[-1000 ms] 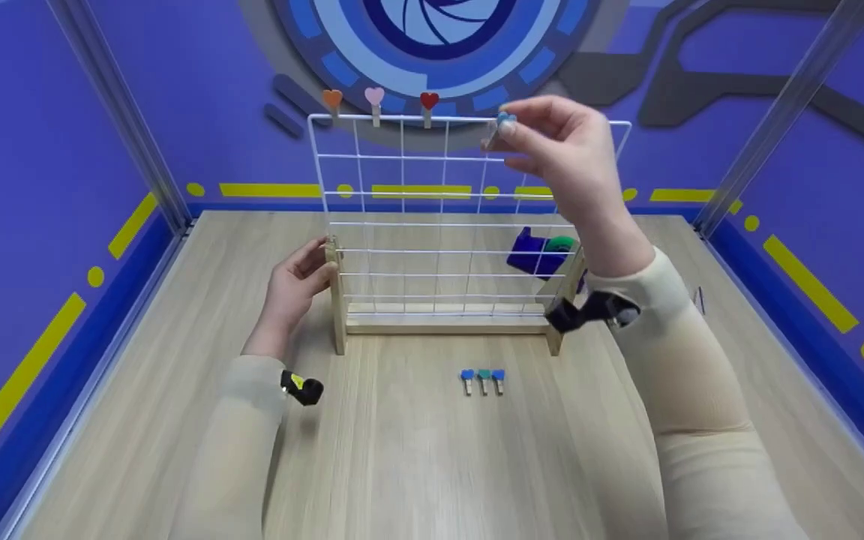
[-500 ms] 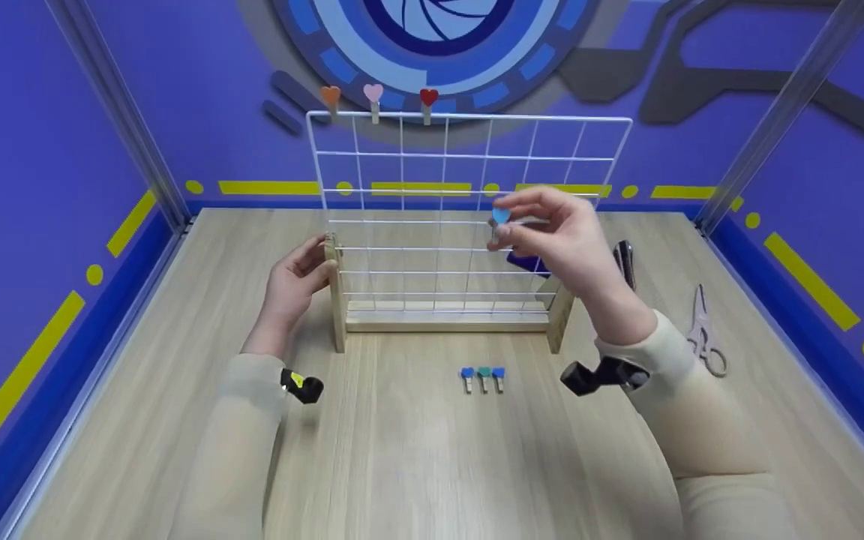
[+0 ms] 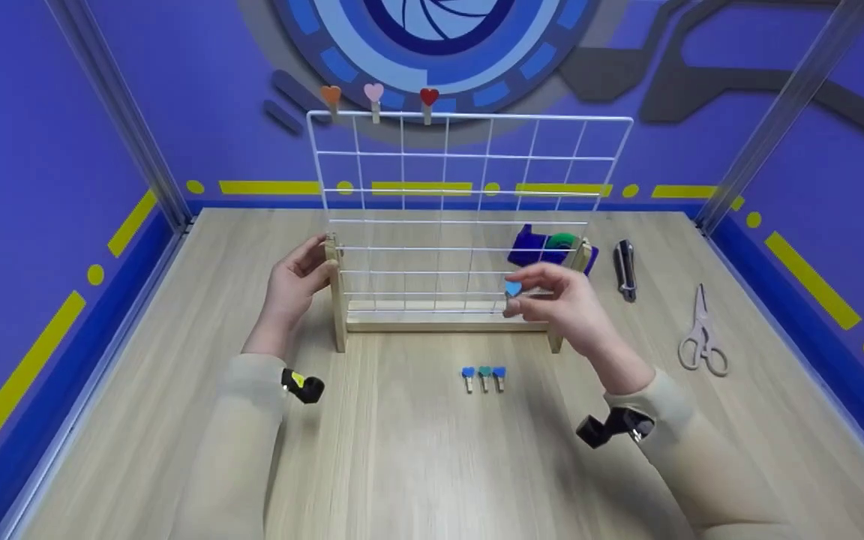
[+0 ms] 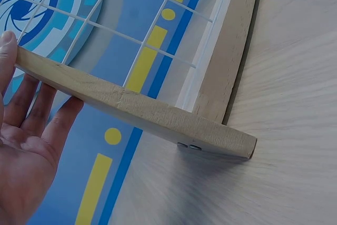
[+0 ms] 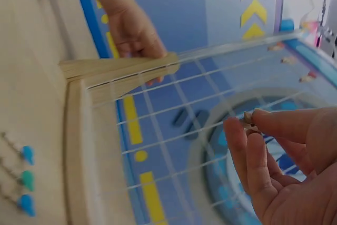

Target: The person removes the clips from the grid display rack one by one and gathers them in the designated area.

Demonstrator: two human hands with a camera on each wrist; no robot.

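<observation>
Low in front of the wire rack, one blue heart clip [image 3: 513, 289] sits pinched between the thumb and fingertips of the right hand [image 3: 559, 309], just before the rack's bottom rail and near its right wooden post. The left hand [image 3: 293, 283] rests against the left wooden post [image 3: 337, 292] of the white wire grid rack [image 3: 469, 157], its thumb on top of the post and its fingers straight along the far side, steadying rather than clutching it. Three more heart clips lie side by side on the table [image 3: 402, 450] below the right hand: blue, teal, blue [image 3: 483, 377]. Three others stand clipped on the rack's top wire, up and left of the right hand: orange [image 3: 331, 97], pink [image 3: 373, 95] and red [image 3: 428, 99]. Behind the right hand, past the grid, sits one blue tape dispenser [image 3: 537, 251]. To that hand's right lie one black folding knife [image 3: 624, 268] and one pair of scissors [image 3: 702, 341].
</observation>
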